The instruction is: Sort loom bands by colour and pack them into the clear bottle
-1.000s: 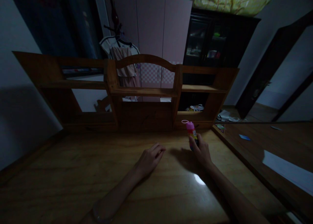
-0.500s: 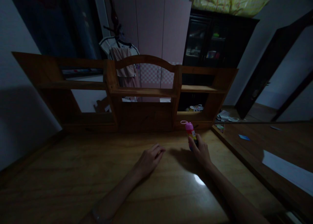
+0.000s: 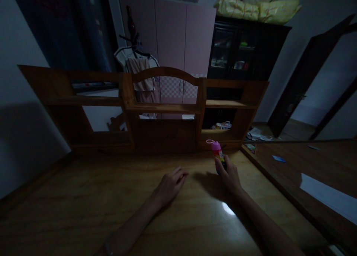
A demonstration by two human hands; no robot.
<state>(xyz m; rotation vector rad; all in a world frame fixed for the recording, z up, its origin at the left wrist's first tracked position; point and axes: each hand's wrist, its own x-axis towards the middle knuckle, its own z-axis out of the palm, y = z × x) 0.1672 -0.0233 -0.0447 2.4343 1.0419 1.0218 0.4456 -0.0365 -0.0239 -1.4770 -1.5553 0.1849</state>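
Note:
My right hand [image 3: 230, 175] is wrapped round a small, colourful bottle [image 3: 216, 150] with a pink cap and a pink loop on top. The bottle stands roughly upright, leaning a little, over the right part of the wooden tabletop [image 3: 111, 196]; my fingers cover its lower part. To the left, my left hand [image 3: 170, 184] rests on the tabletop with its fingers curled and thumb and forefinger close together. What lies between those fingertips, if anything, is too small and dark to make out. A gap of bare wood separates the two hands.
A wooden shelf unit [image 3: 164, 108] rises along the tabletop's far edge. On the right, a lower brown surface holds a white paper sheet [image 3: 329, 196] and a blue card [image 3: 278, 158]. Behind stand a pink wardrobe [image 3: 170, 36], a dark cabinet [image 3: 272, 51] and hanging clothes [image 3: 141, 68].
The view has tilted up slightly, so the background sits a little lower. Both hands and the bottle keep nearly the same place and grip.

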